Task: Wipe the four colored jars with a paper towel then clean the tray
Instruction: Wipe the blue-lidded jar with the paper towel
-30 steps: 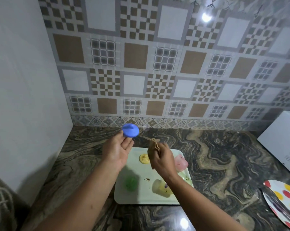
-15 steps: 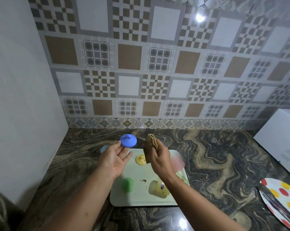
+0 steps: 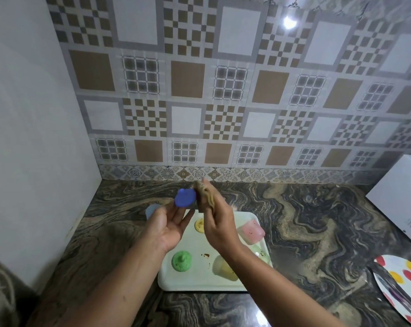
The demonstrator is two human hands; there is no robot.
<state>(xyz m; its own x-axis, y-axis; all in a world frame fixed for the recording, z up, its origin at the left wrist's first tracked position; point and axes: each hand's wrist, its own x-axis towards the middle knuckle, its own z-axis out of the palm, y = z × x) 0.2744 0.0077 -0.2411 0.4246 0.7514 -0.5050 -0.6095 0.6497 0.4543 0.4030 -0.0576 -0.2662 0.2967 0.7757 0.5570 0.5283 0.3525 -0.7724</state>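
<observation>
**Blue lid held up, towel just to its right**

The blue lid (image 3: 185, 197) sits at the fingertips of the left hand (image 3: 168, 226), raised above the worktop (image 3: 306, 223) with its broad face turned toward the camera. The wadded paper towel (image 3: 205, 195), brownish and soiled, lies just to its right, touching or nearly touching the lid's edge; the right hand (image 3: 220, 228) is the nearer one for wiping, its grip curled around the towel. The left grip is loose, fingers mostly straight, the lid pinched at their tips. The lid looks round and matte; any knob is blurred.

Below, the pale tray (image 3: 188, 283) carries a green lid (image 3: 181, 260), yellow lid (image 3: 199, 225), pink jar (image 3: 251, 232) and yellow jar (image 3: 224, 267), with brown spots between. A bluish jar (image 3: 152, 210) stands on the worktop behind the left hand.
</observation>
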